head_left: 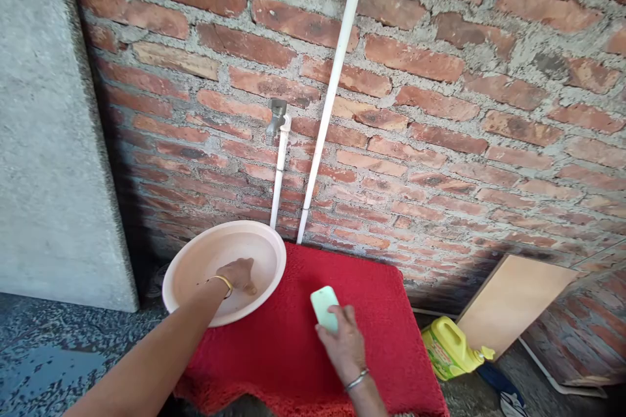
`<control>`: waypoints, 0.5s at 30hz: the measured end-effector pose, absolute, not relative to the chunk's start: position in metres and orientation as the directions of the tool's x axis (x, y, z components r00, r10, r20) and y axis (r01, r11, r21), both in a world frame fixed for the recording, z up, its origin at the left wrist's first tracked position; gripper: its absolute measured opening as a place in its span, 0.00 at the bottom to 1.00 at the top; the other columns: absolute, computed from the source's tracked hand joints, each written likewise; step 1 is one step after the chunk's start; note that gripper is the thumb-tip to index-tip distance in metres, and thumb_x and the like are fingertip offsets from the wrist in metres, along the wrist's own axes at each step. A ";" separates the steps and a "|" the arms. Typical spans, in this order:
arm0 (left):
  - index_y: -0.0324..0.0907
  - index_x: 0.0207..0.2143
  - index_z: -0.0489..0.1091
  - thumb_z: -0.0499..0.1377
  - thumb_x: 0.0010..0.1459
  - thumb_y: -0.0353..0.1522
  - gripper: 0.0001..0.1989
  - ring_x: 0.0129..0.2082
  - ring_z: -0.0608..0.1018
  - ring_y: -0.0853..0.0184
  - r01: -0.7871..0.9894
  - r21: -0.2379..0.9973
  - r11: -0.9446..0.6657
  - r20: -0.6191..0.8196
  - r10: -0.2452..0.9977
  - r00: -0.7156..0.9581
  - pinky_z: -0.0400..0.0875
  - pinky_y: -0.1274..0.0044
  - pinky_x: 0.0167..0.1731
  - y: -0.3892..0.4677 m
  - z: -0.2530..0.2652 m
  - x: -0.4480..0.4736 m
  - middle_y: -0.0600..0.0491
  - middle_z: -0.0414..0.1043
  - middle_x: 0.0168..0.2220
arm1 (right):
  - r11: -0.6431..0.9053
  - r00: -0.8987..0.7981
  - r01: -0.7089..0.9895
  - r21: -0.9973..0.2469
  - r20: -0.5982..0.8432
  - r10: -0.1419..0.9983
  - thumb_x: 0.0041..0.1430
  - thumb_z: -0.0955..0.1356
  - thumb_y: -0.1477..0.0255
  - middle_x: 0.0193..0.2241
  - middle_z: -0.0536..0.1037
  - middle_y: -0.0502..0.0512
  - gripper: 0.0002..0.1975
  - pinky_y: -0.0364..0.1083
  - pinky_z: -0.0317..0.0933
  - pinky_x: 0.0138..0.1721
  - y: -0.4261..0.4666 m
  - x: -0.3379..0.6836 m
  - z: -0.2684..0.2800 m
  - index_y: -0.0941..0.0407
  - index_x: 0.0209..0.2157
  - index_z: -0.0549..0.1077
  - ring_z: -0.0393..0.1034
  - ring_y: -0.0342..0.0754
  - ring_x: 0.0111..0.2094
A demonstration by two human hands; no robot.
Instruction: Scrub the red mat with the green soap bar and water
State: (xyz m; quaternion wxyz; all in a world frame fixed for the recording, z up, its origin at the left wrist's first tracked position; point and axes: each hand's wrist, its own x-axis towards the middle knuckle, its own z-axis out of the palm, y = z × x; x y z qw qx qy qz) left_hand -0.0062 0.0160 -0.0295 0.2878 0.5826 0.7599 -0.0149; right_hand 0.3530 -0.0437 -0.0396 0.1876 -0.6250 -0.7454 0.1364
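Left hand [237,275]: inside the pink plastic basin [183,277], arm reaching in over the near rim, fingers bent downward; cannot tell whether they grip anything. Gold-coloured bangle [227,285] at the wrist.

Right hand [343,337]: holding a pale green bar [323,305], round-cornered and soap-like, pinched near its lower end between thumb and fingers, grip narrow. Silver-coloured bangle [357,379] at the wrist.

Pale green bar: over the middle of the red pile mat [381,332], right of the basin and apart from it; contact with the pile cannot be told.

Red pile mat: spread over a low support, near edge hanging in uneven folds. Basin sits at its far left corner.

Grey tap [276,120]: on a short white pipe [279,186], above and behind the basin. Second white pipe [332,91], taller, leaning in view just to the right.

Brick wall [415,55]: red, rough grey mortar, behind everything listed.

Grey slab [49,143]: upright, far left. Floor [53,358] before it, dark and wet.

Yellow jug [447,352]: handled, labelled, tilted, right of the mat. Tan board [513,300]: leaning just behind the jug.
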 end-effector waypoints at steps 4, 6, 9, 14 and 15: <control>0.39 0.55 0.69 0.70 0.36 0.39 0.40 0.58 0.75 0.43 0.911 0.277 0.305 -0.471 0.869 -0.148 0.72 0.61 0.52 0.015 -0.025 -0.005 0.35 0.72 0.60 | 0.289 -0.297 0.852 -0.437 0.054 0.954 0.53 0.73 0.69 0.45 0.74 0.51 0.19 0.44 0.70 0.45 -0.063 0.306 -0.037 0.46 0.48 0.77 0.77 0.50 0.44; 0.38 0.55 0.69 0.71 0.36 0.39 0.41 0.59 0.74 0.43 0.915 0.266 0.304 -0.477 0.866 -0.149 0.72 0.61 0.53 0.015 -0.023 -0.005 0.34 0.70 0.61 | 0.277 -0.293 0.865 -0.418 0.028 0.956 0.54 0.72 0.69 0.46 0.74 0.52 0.19 0.45 0.69 0.47 -0.063 0.311 -0.037 0.47 0.49 0.76 0.76 0.51 0.46; 0.38 0.55 0.70 0.71 0.35 0.40 0.42 0.60 0.74 0.42 0.915 0.261 0.307 -0.479 0.864 -0.154 0.72 0.62 0.53 0.015 -0.021 -0.004 0.34 0.70 0.61 | 0.191 -0.204 0.897 -0.399 0.010 0.979 0.57 0.70 0.67 0.47 0.74 0.54 0.17 0.45 0.69 0.47 -0.054 0.352 -0.041 0.48 0.49 0.76 0.77 0.49 0.45; 0.40 0.55 0.71 0.70 0.32 0.41 0.43 0.60 0.74 0.40 0.904 0.287 0.316 -0.469 0.870 -0.155 0.72 0.60 0.54 0.016 -0.025 -0.004 0.34 0.71 0.60 | -0.069 0.085 0.922 -0.380 0.025 0.996 0.59 0.67 0.58 0.45 0.75 0.54 0.17 0.48 0.71 0.40 -0.040 0.470 -0.044 0.46 0.48 0.76 0.78 0.51 0.40; 0.41 0.54 0.72 0.70 0.31 0.41 0.42 0.59 0.74 0.41 0.902 0.296 0.315 -0.463 0.873 -0.153 0.72 0.60 0.53 0.016 -0.025 -0.005 0.34 0.72 0.60 | -0.112 0.141 0.922 -0.371 0.051 0.989 0.59 0.67 0.57 0.44 0.75 0.54 0.17 0.49 0.71 0.40 -0.041 0.495 -0.043 0.46 0.47 0.76 0.78 0.52 0.39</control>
